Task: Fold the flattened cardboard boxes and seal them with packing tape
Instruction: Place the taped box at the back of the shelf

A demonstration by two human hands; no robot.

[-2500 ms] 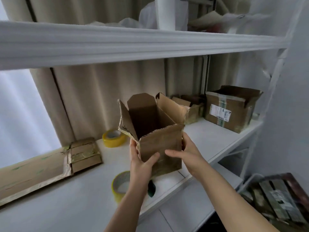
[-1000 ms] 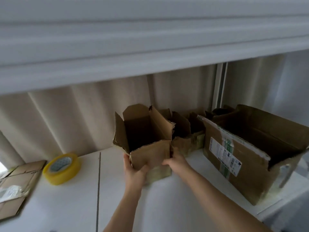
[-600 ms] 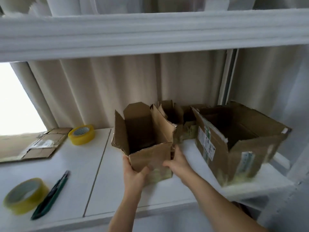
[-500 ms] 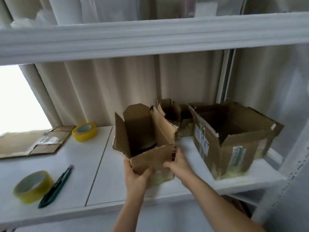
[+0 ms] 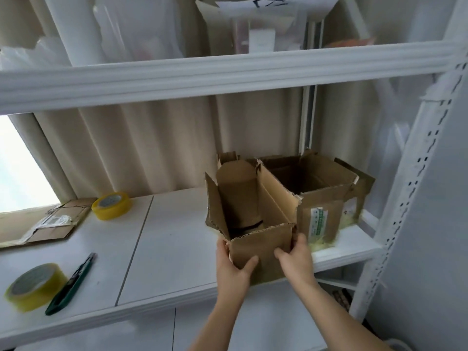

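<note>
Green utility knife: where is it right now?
Head view, lower left: the green utility knife lies on the white shelf, just right of the near yellow tape roll, well left of both hands.

We see a small brown corrugated cardboard box (image 5: pixel 255 224) standing upright near the front edge of the white shelf, its four top flaps open and splayed upward. Just beside it on the right stands a larger brown open cardboard box (image 5: pixel 321 198) with a white and green label. A flattened brown cardboard sheet (image 5: pixel 48 224) lies far left. One yellow roll of packing tape (image 5: pixel 111 205) sits beside that sheet, another yellowish roll (image 5: pixel 35 286) nearer the front.
</note>
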